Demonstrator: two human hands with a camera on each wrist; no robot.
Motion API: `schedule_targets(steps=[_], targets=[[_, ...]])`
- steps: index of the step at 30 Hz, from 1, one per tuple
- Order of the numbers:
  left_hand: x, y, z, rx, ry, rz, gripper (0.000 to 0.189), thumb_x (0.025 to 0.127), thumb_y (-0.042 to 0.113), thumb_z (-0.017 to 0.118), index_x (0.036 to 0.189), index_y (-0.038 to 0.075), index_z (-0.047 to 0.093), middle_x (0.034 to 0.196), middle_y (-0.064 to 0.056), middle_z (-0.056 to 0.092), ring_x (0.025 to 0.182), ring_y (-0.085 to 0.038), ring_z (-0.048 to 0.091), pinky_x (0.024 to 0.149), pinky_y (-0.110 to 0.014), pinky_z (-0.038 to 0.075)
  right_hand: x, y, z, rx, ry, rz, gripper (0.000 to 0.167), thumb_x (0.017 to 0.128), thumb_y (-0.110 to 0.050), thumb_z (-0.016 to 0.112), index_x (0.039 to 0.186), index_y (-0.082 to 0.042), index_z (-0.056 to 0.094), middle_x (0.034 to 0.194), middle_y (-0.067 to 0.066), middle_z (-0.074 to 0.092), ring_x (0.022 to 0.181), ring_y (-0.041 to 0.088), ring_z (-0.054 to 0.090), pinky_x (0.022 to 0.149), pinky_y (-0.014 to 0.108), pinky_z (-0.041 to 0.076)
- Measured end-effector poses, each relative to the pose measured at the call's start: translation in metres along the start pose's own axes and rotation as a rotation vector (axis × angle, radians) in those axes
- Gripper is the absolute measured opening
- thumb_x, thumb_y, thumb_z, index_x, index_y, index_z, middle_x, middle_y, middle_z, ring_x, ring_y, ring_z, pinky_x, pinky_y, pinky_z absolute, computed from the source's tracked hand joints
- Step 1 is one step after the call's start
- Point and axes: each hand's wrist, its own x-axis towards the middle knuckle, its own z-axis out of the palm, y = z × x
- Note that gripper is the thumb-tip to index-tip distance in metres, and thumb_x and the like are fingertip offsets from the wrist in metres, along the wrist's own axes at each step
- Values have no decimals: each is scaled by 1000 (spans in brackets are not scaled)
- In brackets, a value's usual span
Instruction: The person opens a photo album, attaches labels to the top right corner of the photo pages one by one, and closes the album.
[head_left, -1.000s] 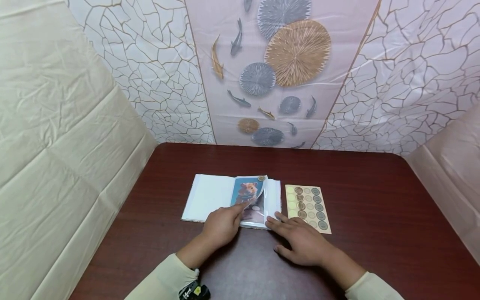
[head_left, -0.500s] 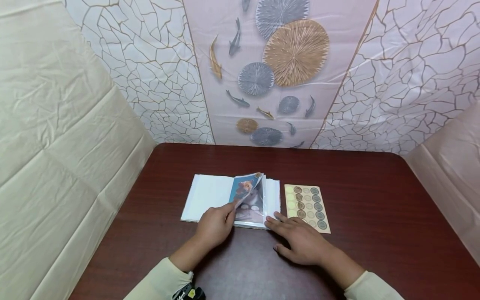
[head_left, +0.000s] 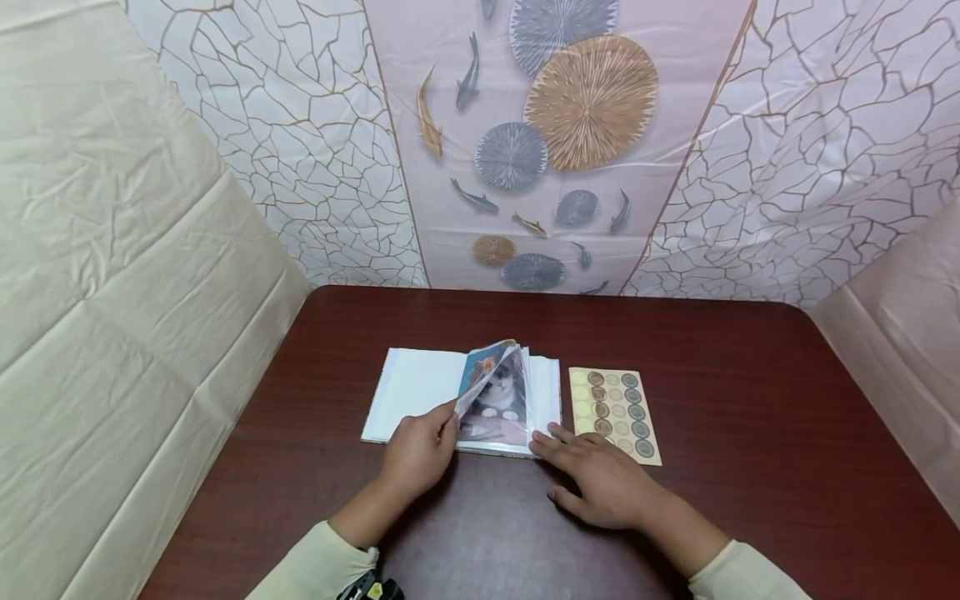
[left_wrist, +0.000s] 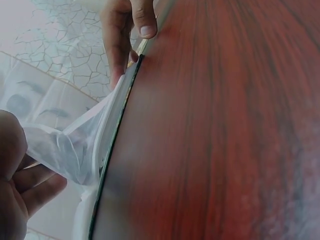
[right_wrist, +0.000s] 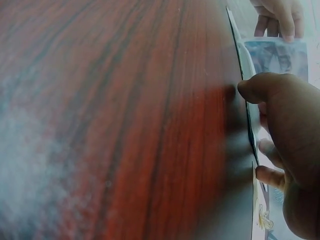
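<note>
A photo album [head_left: 420,387] lies spread on the table, its white left side flat. Between thumb and fingers my left hand [head_left: 420,450] pinches the lower edge of a clear sleeve page [left_wrist: 65,150], which is raised and curled leftward. That page carries a blue picture of a hamster [head_left: 474,371]. Under it shows a picture of a cat [head_left: 498,396]. With fingers extended, my right hand [head_left: 600,483] rests at the album's lower right corner. A sheet of round stickers [head_left: 618,408] lies just beyond that hand, partly covered by its fingers.
The dark red wooden table [head_left: 735,417] extends around the album. A patterned cloth [head_left: 525,208] hangs behind its far edge, and beige cloth [head_left: 150,275] hangs at the left. A black device [head_left: 371,587] sits at the left sleeve cuff.
My left hand has moved left and lifted the sleeve page, curling it over and uncovering more of the cat picture. The right hand has stayed in place.
</note>
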Motion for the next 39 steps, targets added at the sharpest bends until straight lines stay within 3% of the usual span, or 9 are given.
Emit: schedule_targets(steps=[5,16,24,28,32,36,39], targets=[[-1,-2,0,-14,24,-14,26,95,8,66,119,11,76,57,11,52,45,-5,35,41,-24,30,0,0,-1,1,6,-9,62,95,-38,69,151,-15,53,154,2,50,144,26,43,106,55,42],[-6,-7,-3,-69,90,-47,24,93,4,67,113,10,77,59,11,54,46,-2,34,42,-23,32,-1,1,-1,-10,4,-11,61,95,-38,68,151,-16,54,154,0,50,144,24,43,107,51,41],[-8,-10,-5,-108,85,-95,20,94,4,66,110,11,77,59,12,58,44,2,34,40,-22,32,0,1,0,-9,20,-11,61,94,-37,70,149,-16,55,152,2,52,142,26,45,106,52,42],[-9,-11,-6,-128,114,-122,13,92,3,66,91,13,73,53,18,42,44,4,28,39,-21,26,0,0,-1,-4,8,2,61,94,-37,70,149,-16,55,153,1,52,143,26,44,107,53,41],[-10,-14,-7,-182,137,-172,26,90,1,65,72,17,58,51,20,30,44,6,24,39,-18,19,0,-2,-3,-5,-16,17,61,95,-39,68,150,-17,54,154,0,50,144,24,42,108,52,40],[-11,-17,-9,-228,143,-237,38,90,-1,64,64,18,45,51,17,28,44,3,24,41,-18,17,0,-2,-3,-6,-8,13,61,95,-38,68,150,-16,54,153,0,51,144,24,43,108,52,41],[-11,-17,-11,-253,142,-299,39,91,0,63,61,18,46,49,16,33,43,1,27,42,-19,20,0,-1,-3,-3,-6,15,61,95,-38,68,150,-16,55,153,0,51,144,24,43,108,53,41]])
